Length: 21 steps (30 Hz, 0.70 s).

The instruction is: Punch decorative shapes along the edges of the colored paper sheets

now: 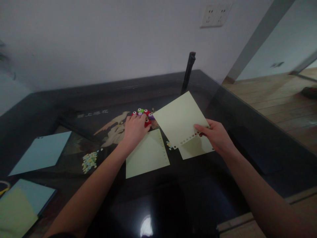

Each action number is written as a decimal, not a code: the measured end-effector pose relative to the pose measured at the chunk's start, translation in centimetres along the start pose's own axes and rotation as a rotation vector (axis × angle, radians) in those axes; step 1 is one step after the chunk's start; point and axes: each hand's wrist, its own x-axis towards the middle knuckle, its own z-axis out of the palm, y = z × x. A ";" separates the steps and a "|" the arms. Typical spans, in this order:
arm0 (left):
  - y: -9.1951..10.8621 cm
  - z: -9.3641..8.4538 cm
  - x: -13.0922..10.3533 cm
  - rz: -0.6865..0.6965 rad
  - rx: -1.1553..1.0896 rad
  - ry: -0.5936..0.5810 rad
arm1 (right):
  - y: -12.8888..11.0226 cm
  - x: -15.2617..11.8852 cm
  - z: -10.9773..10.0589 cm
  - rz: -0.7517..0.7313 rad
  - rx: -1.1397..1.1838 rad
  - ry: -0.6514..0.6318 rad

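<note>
My right hand (216,135) pinches a pale yellow sheet of paper (182,115) by its lower right corner, thumb on top. A row of small punched holes runs along that sheet's lower edge. My left hand (136,127) curls over a cluster of small red, green and purple craft punches (140,110) with googly eyes. Its fingers are around a red craft punch (148,123) at the near side, partly hidden. Below it lies another pale sheet (147,157), punched along its right edge. A third pale sheet (195,147) sits under the raised one.
Punched paper bits form a pile (89,162) on the left and a smaller heap (169,144) between the sheets. A blue sheet (43,152) and a paper stack (29,198) lie farther left. A black post (189,71) rises at the back of the dark glossy table (158,198).
</note>
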 end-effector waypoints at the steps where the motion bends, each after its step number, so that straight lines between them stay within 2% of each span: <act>1: 0.0 -0.2 0.0 -0.008 -0.046 0.006 | -0.1 0.0 0.0 0.005 0.001 0.007; 4: 0.4 -0.7 -0.1 -0.022 -0.333 0.026 | -0.5 -0.3 -0.1 0.029 0.029 0.030; 6: 0.9 -0.7 -0.5 -0.042 -0.660 -0.011 | -0.8 -0.4 -0.2 0.043 0.072 0.036; 9: 2.2 -0.1 -1.2 -0.138 -1.201 -0.188 | -1.0 -0.3 -0.4 0.042 0.138 0.040; 11: 3.2 0.4 -1.6 -0.195 -1.422 -0.283 | -0.9 -0.2 -0.5 0.031 0.167 0.048; 15: 4.3 1.1 -2.2 -0.207 -1.564 -0.318 | -0.8 0.0 -0.4 0.046 0.190 0.061; 21: 4.3 1.3 -2.4 -0.235 -1.604 -0.322 | -0.8 -0.2 -0.2 0.027 0.147 0.041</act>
